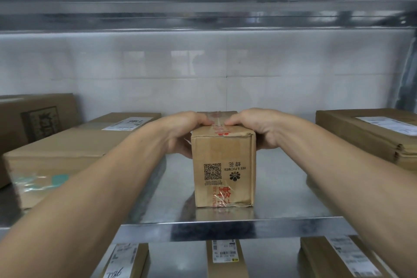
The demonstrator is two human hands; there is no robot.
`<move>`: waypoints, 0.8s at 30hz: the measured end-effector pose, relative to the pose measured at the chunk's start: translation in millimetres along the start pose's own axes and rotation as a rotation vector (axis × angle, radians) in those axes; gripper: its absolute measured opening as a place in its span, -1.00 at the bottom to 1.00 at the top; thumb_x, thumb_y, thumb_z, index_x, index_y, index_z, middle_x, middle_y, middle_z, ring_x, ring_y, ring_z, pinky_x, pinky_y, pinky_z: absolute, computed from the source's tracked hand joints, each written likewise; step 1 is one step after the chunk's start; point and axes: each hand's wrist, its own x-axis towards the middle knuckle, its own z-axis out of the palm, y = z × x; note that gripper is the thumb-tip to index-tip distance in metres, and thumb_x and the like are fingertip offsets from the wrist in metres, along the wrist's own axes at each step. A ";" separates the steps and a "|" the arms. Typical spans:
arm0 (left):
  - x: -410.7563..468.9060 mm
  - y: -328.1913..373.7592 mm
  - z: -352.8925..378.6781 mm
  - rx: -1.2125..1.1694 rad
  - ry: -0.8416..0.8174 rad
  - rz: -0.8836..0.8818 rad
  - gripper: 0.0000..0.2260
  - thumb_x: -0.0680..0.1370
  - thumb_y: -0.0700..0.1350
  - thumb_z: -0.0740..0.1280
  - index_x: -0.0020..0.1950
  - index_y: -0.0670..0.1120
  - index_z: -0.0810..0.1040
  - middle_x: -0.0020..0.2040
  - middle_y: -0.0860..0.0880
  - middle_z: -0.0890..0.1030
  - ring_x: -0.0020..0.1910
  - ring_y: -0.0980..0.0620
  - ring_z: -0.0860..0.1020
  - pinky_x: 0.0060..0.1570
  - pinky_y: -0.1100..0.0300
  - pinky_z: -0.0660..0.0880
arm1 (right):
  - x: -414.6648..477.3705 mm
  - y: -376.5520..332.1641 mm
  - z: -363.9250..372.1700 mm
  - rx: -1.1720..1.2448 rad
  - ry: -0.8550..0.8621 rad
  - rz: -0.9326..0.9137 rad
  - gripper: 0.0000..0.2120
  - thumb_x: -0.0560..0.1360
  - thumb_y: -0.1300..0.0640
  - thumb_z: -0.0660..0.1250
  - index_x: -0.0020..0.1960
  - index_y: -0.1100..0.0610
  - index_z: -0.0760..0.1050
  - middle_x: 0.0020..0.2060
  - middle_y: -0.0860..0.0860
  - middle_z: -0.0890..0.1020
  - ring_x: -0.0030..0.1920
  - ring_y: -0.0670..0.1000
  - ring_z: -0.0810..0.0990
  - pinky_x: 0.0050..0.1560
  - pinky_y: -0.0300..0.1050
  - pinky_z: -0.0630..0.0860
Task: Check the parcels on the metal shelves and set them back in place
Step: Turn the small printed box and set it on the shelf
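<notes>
A small cardboard parcel [223, 165] with red printed tape, a QR code and a flower logo stands on the metal shelf [282, 198] near its front edge. My left hand [180, 133] grips its left side with the fingers curled over the top. My right hand [259, 128] grips the right side the same way. The fingertips of both hands nearly meet on the taped top. The print on the parcel's front face reads upside down.
A wide flat box [67, 153] with a label lies left of the parcel, a taller box [33, 117] behind it. A flat labelled box [372, 133] sits at right. Below the shelf's front rail [225, 230], three labelled parcels [223, 257] stand on the lower shelf. A tiled wall backs the shelf.
</notes>
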 end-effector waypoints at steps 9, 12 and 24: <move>-9.9 -15.4 -1.1 -0.123 0.058 0.006 -0.38 0.42 0.28 0.39 0.35 -0.09 0.58 0.26 -0.23 0.62 0.13 -0.15 0.64 0.03 -0.07 0.66 | -1.7 9.1 -6.0 0.070 0.007 -0.039 -0.81 0.66 0.00 0.29 0.03 0.10 0.58 -0.10 0.11 0.68 -0.09 0.09 0.64 0.09 0.03 0.62; -13.8 -30.0 -4.5 -0.255 0.066 -0.048 -0.39 0.60 0.30 0.23 0.40 -0.17 0.49 0.20 -0.19 0.58 0.07 -0.15 0.61 -0.10 -0.03 0.61 | -8.2 15.6 -13.8 0.213 -0.017 -0.019 -0.80 0.66 0.01 0.30 0.03 0.13 0.60 -0.18 0.08 0.70 -0.17 0.04 0.65 0.05 -0.04 0.60; -32.0 -32.7 10.9 -0.304 0.011 -0.170 -0.45 0.70 0.19 0.13 0.41 -0.28 0.37 0.16 -0.30 0.58 -0.02 -0.24 0.64 -0.30 -0.05 0.66 | -15.6 43.7 -31.9 0.539 0.049 -0.183 -0.44 0.70 0.15 0.22 0.64 -0.11 0.14 0.19 0.02 0.64 -0.12 0.01 0.70 -0.17 -0.09 0.62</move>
